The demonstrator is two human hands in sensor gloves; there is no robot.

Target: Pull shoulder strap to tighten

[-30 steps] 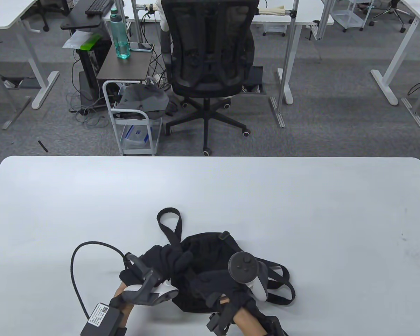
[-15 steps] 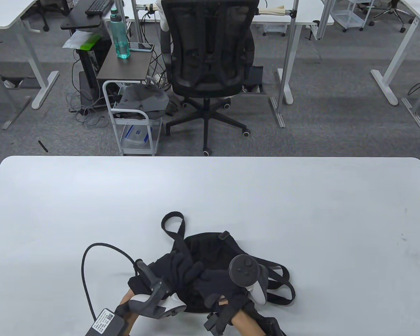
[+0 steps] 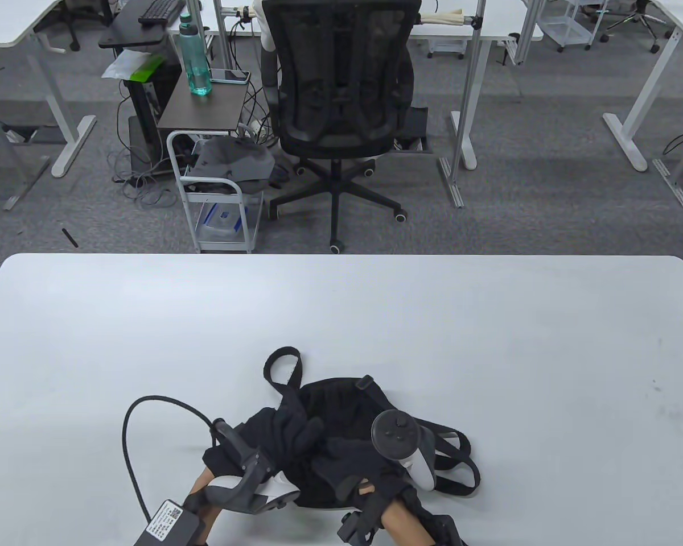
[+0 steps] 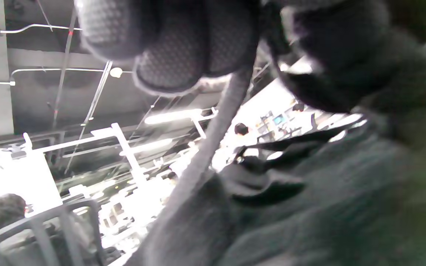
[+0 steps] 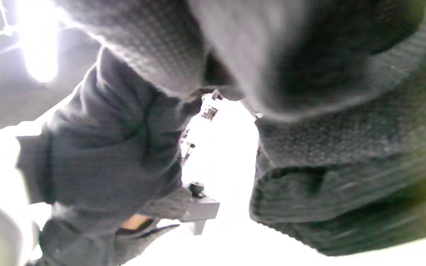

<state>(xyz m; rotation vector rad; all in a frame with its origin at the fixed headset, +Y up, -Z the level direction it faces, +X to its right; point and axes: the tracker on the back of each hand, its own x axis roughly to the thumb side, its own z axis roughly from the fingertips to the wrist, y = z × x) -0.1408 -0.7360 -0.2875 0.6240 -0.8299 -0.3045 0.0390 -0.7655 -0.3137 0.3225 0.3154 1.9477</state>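
A black bag (image 3: 347, 401) lies on the white table (image 3: 489, 341) near the front edge. Its shoulder strap (image 3: 283, 369) forms a loop that lies past the bag's left side. My left hand (image 3: 290, 432) grips this strap just below the loop. In the left wrist view the strap (image 4: 213, 140) runs down from my curled fingers (image 4: 168, 48). My right hand (image 3: 350, 455) holds the bag's middle, mostly hidden under its tracker (image 3: 395, 435). In the right wrist view its fingers (image 5: 272, 55) are curled and blurred.
More black straps (image 3: 461, 463) lie looped at the bag's right. A black cable (image 3: 148, 409) arcs from my left wrist over the table. An office chair (image 3: 341, 102) and a small cart (image 3: 219, 193) stand beyond the far edge.
My left hand has moved right, closer to the bag, with the strap in it. The strap loop has shifted right and slightly toward me. My right hand has stayed put.
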